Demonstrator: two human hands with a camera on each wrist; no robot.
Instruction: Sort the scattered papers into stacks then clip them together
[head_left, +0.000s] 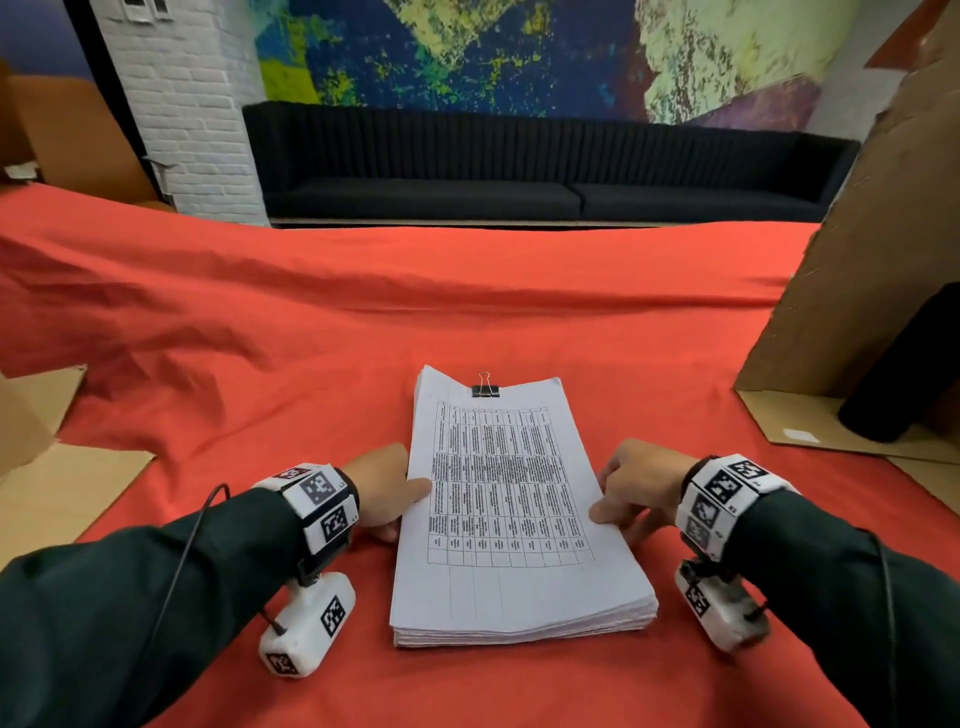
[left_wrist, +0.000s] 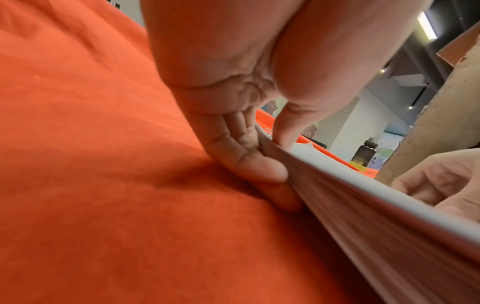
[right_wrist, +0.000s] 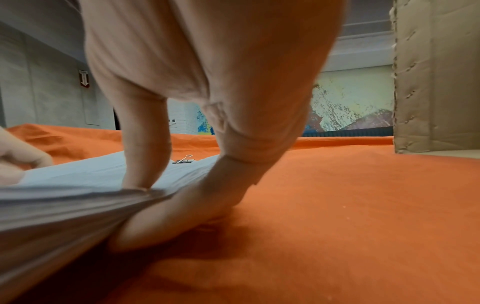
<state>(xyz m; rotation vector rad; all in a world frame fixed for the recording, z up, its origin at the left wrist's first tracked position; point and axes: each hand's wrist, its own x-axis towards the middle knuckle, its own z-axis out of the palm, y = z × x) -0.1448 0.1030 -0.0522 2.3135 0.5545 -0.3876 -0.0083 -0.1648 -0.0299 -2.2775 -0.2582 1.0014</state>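
Note:
A thick stack of printed papers (head_left: 511, 519) lies on the red cloth, with a black binder clip (head_left: 485, 390) on its far edge. My left hand (head_left: 387, 493) grips the stack's left edge, thumb on top and fingers underneath; the left wrist view shows that pinch on the paper stack (left_wrist: 363, 216) by my left hand (left_wrist: 259, 156). My right hand (head_left: 631, 493) grips the right edge the same way. In the right wrist view, the thumb of my right hand (right_wrist: 161, 197) presses on the top sheet of the stack (right_wrist: 78, 185), the fingers sit under it, and the binder clip (right_wrist: 184, 160) shows beyond.
A red cloth (head_left: 311, 322) covers the table. A cardboard panel (head_left: 852, 260) stands at the right over flat cardboard (head_left: 810, 426), with a dark object (head_left: 904, 374) beside it. More cardboard (head_left: 31, 441) lies at the left edge. A black sofa (head_left: 519, 166) is beyond.

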